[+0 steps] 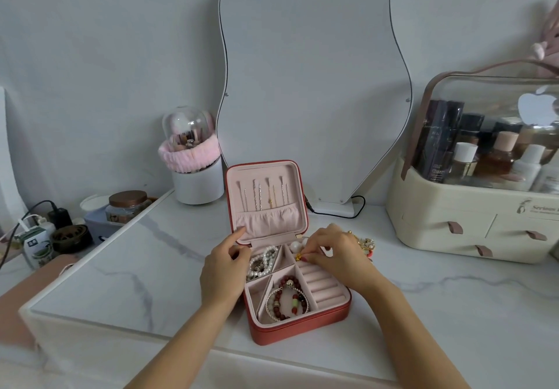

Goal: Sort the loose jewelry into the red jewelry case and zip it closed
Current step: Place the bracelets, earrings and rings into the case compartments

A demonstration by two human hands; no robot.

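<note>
From where the head camera looks, the red jewelry case (pixel 298 325) sits open on the marble tabletop (pixel 151 255), turned a little so that its front corner points toward the person and slightly to their left, while its hinged lid (pixel 266 201) stands upright at the far side, pink lining facing the person. Thin chains (pixel 266 196) hang straight down inside the lid above a gathered pocket. In the tray, a pearl strand (pixel 263 263) is heaped in the far-left compartment, and a dark red bead bracelet (pixel 289 296) lies coiled with a pale beaded one in the near middle compartment. The ring rolls (pixel 322 283) fill the right-hand section, their bars lying across the tray, stacked from near to far. The left hand (pixel 225 264) rests against the case's left side, thumb up against the lower edge of the lid, fingers curled loosely at the rim; I cannot tell whether it really grips anything. The right hand (pixel 335 252) hovers over the far-right corner of the tray, fingertips pinching a small gold piece (pixel 299 256) just above the top of the ring rolls. A pile of loose jewelry (pixel 364 245) lies on the table just behind that hand, partly hidden by it. A wavy mirror (pixel 311 86) stands behind the case, a brush holder (pixel 193 162) to the left, and a cosmetics organizer (pixel 472 204) at the right.
</note>
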